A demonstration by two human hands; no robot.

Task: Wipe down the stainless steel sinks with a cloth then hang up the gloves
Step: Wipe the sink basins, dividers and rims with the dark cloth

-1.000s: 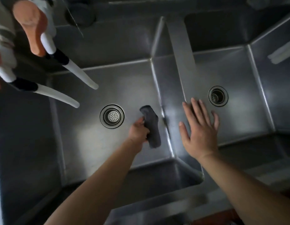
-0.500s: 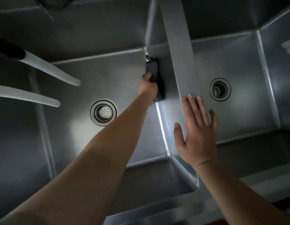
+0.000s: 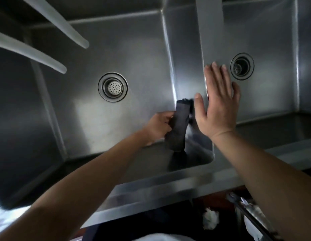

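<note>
The left hand (image 3: 159, 126) reaches down into the left sink basin (image 3: 137, 49) and is closed around a dark grey cloth (image 3: 180, 126), fingers curled on its left side. The cloth hangs folded and roughly upright against the basin's right wall, near the front corner, where that wall meets the divider (image 3: 209, 32) between the two basins. Its lower end is blurred, and a dark reflection of it shows on the steel front wall beneath.

The right hand (image 3: 219, 103) is spread flat and holds nothing, fingers extended and slightly apart. It lies over the divider, with the thumb on the left-basin side just beside the top of the cloth and the little finger toward the right sink basin (image 3: 273, 94); whether the palm actually presses on the steel cannot be told.

The left basin has a round perforated drain strainer (image 3: 113, 87) in its floor; the right basin's drain (image 3: 242, 66) sits just beyond the right hand's fingertips. Two pale hoses (image 3: 47, 55) slant in over the left basin from the upper left. The steel front rim of the bench (image 3: 168, 185) runs across below the forearms.
</note>
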